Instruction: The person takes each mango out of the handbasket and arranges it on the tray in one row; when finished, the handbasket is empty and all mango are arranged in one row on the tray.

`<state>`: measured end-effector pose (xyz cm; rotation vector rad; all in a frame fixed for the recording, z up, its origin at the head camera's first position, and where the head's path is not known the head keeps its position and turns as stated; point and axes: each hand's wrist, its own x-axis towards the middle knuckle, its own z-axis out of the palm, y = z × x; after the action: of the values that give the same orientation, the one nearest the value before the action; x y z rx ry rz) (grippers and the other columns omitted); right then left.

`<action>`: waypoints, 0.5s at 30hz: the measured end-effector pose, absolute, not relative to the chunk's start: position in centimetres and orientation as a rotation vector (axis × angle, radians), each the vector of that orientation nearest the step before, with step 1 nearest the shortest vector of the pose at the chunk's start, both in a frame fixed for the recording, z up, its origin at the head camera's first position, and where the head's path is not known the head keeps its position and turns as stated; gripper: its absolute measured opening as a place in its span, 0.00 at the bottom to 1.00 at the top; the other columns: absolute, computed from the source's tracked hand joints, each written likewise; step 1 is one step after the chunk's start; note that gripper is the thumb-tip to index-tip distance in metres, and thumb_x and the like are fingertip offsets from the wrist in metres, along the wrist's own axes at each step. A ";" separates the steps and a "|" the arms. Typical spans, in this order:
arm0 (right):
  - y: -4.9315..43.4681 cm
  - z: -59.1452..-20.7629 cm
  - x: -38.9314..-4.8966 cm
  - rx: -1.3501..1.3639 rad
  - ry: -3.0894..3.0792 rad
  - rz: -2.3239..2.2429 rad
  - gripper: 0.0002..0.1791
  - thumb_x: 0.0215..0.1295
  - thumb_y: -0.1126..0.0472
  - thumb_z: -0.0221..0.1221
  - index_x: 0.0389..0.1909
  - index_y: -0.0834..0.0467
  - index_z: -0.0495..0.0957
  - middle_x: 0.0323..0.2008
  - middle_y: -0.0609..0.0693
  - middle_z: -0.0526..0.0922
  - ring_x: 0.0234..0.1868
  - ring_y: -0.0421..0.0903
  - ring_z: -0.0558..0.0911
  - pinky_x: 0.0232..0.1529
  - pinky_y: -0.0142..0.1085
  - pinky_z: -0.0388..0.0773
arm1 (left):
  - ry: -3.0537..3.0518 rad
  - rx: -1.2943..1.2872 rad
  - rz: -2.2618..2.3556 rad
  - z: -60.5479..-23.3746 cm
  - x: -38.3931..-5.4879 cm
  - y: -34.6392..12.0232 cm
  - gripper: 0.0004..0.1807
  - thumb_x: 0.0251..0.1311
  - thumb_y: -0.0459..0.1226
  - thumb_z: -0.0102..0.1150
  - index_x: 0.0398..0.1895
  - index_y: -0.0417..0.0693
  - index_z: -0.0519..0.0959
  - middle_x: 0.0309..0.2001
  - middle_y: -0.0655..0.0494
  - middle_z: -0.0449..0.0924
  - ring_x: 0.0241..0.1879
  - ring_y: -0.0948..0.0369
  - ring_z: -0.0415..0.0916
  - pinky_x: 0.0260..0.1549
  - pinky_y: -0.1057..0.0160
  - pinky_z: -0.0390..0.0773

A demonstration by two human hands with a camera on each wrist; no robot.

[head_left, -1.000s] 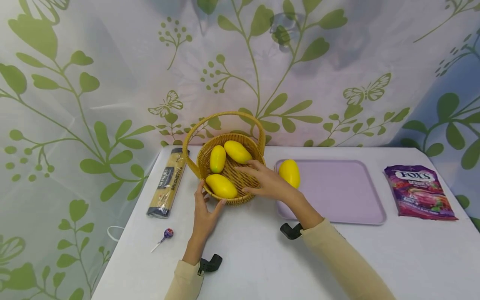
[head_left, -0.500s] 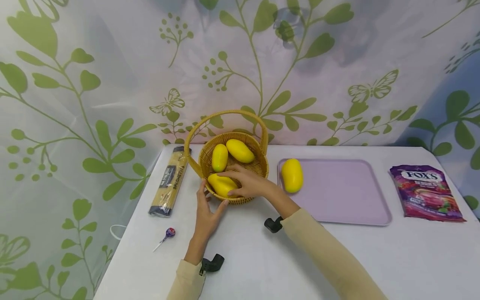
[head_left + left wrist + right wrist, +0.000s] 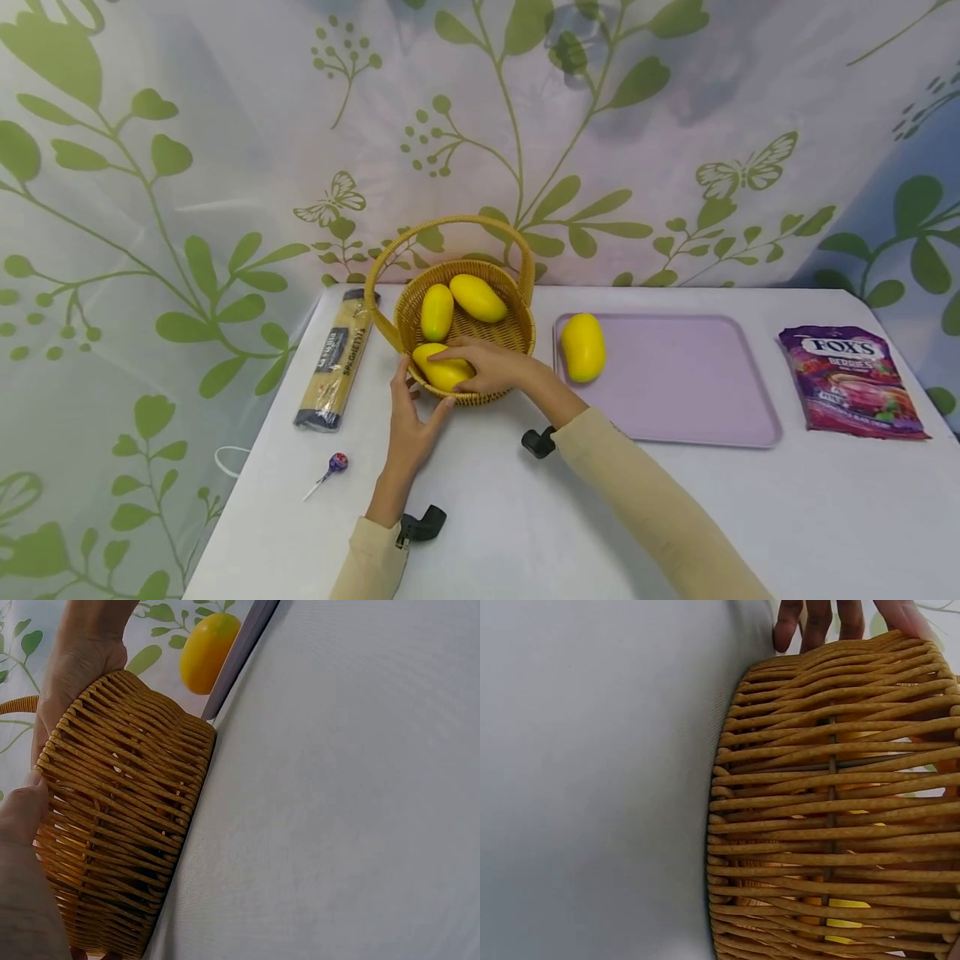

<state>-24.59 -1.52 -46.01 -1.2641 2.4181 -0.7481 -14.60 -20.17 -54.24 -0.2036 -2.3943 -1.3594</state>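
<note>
Head: spaghetti (image 3: 332, 368) beside basket (image 3: 506, 332)

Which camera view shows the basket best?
The head view: the basket shows almost whole, handle included. The left wrist view shows its outside and some handle; the right wrist view mostly its outside, cut off.

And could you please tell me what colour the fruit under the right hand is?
The fruit is bright yellow, and it shows best in the head view.

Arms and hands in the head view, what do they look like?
The left hand and right hand are bare, without gloves. The left sleeve and right sleeve are long and beige. Each wrist carries a small black angled device.
</note>
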 end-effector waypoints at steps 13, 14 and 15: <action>-1.6 -45.8 -24.4 -1.246 2.412 -0.820 0.32 0.62 0.58 0.66 0.68 0.46 0.70 0.67 0.55 0.67 0.68 0.53 0.67 0.69 0.50 0.65 | -2.378 -0.223 -1.320 -54.2 -14.6 -20.1 0.52 0.60 0.43 0.66 0.79 0.48 0.43 0.75 0.46 0.52 0.64 0.50 0.64 0.55 0.47 0.71; -1.6 -45.8 -24.4 -1.239 2.416 -0.819 0.32 0.62 0.58 0.66 0.68 0.46 0.71 0.67 0.55 0.67 0.68 0.53 0.67 0.68 0.50 0.65 | -2.374 -0.231 -1.305 -54.2 -14.6 -20.1 0.52 0.60 0.43 0.66 0.79 0.47 0.43 0.74 0.45 0.52 0.63 0.50 0.65 0.54 0.48 0.71; -1.6 -45.7 -24.4 -1.234 2.417 -0.822 0.32 0.62 0.58 0.66 0.68 0.46 0.71 0.67 0.55 0.67 0.68 0.52 0.68 0.68 0.50 0.66 | -2.369 -0.237 -1.296 -54.2 -14.6 -20.1 0.51 0.60 0.43 0.66 0.78 0.46 0.43 0.74 0.44 0.53 0.63 0.49 0.65 0.53 0.48 0.71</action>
<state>-24.36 -1.58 -45.73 -1.2339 2.4174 -0.8216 -14.63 -20.08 -54.18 -0.2374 -2.3693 -1.2958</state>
